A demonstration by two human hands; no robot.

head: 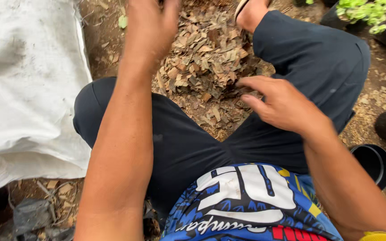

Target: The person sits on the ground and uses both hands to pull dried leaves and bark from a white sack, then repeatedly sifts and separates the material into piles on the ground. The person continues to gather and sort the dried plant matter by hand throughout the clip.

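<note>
Left hand (pixel 150 27): I reach it forward over the far side of the dry leaf pile (pixel 206 62); motion blur hides my fingers, so I cannot tell how open they are.
Right hand (pixel 275 103): fingers loosely spread, thumb free, holding nothing, hovering at the pile's near edge.
Leaf pile: lies on the ground between my knees.
Technique: I judge a scoop works best with both palms low, closing inward.
Nearby: white sack (pixel 27 89) left, black pot (pixel 374 163) right.
</note>
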